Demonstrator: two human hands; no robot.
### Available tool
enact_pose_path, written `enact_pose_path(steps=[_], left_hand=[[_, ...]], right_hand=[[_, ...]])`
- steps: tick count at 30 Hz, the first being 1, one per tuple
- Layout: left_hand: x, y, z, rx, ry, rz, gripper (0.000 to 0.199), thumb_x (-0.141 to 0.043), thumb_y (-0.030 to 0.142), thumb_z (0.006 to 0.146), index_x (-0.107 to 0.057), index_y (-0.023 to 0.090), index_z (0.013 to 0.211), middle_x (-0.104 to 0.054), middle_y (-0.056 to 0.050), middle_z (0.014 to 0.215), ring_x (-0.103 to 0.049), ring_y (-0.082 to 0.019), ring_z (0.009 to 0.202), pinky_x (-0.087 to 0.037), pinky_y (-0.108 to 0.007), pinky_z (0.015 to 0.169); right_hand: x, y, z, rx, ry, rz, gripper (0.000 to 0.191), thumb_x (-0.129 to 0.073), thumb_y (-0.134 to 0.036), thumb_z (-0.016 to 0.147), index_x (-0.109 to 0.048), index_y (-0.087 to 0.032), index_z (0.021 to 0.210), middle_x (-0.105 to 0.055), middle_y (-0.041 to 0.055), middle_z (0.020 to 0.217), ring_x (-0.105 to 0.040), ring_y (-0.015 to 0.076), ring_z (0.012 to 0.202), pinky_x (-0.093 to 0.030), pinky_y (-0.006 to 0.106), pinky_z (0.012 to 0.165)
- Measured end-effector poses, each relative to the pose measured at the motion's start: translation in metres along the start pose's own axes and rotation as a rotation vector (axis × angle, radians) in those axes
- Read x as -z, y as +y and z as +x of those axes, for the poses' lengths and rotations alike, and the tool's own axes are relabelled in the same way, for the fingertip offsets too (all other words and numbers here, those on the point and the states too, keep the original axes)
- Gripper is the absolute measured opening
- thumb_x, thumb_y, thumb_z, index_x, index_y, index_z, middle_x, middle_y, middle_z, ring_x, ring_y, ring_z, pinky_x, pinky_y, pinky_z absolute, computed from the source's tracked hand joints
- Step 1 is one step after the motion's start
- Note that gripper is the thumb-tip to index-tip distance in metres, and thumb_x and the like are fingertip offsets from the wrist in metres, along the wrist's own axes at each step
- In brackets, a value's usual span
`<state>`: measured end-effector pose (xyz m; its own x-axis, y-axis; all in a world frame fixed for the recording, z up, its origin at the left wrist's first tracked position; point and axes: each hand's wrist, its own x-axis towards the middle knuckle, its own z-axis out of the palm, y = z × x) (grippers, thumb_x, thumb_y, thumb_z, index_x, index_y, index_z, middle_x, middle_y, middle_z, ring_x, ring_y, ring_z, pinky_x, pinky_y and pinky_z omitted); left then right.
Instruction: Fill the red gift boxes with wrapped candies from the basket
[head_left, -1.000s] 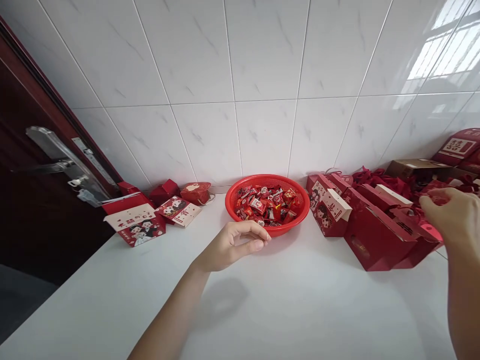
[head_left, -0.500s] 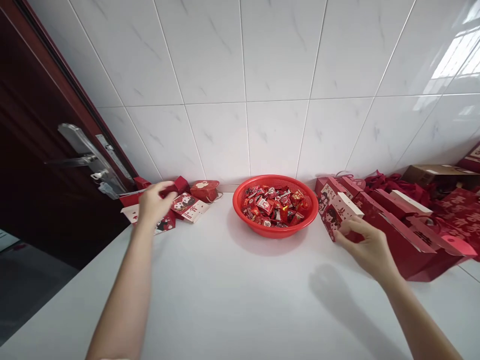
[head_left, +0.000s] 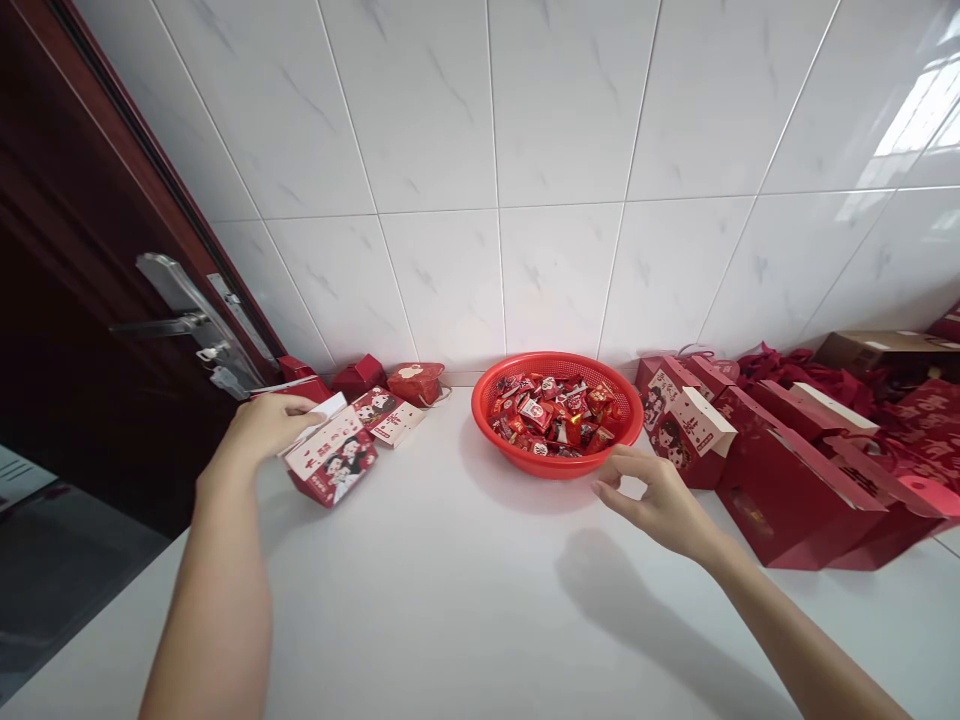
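My left hand (head_left: 259,430) is closed on the raised cream flap of a small red-and-cream candy box (head_left: 337,465) with cartoon figures, tilted just above the counter. A similar candy box (head_left: 388,415) lies right behind it. My right hand (head_left: 652,500) hovers in front of the red plastic basket (head_left: 525,462), fingers loosely curled and thumb apart, with nothing visible in them. Many wrapped candies (head_left: 551,415) fill the basket. Beside the right hand stands another candy box (head_left: 690,435) with its cream flap up.
Several large red gift bags (head_left: 795,500) stand on the right, with a cardboard box (head_left: 889,348) behind. Small red boxes (head_left: 360,376) line the wall at left. The white counter (head_left: 450,600) meets a tiled wall, with a dark door (head_left: 67,250) at left.
My left hand has taken hold of a candy box and drawn it towards me. My right hand has let go of the box at right and moved left towards the basket.
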<state>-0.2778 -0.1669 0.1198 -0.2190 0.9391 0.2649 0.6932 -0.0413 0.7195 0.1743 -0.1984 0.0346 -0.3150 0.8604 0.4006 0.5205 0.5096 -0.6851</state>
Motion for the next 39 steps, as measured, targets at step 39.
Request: enact_pose_path(steps=[39], left_hand=[[-0.143, 0.091, -0.102, -0.413, -0.946, -0.147, 0.045, -0.076, 0.029, 0.084, -0.072, 0.035, 0.128, -0.073, -0.004, 0.116, -0.066, -0.023, 0.101, -0.054, -0.034, 0.091]], right_hand=[[-0.002, -0.013, -0.015, 0.087, -0.323, 0.288, 0.043, -0.051, -0.039, 0.104, -0.061, -0.017, 0.069, -0.054, -0.0005, 0.062, -0.044, 0.0106, 0.057, -0.034, 0.024, 0.056]])
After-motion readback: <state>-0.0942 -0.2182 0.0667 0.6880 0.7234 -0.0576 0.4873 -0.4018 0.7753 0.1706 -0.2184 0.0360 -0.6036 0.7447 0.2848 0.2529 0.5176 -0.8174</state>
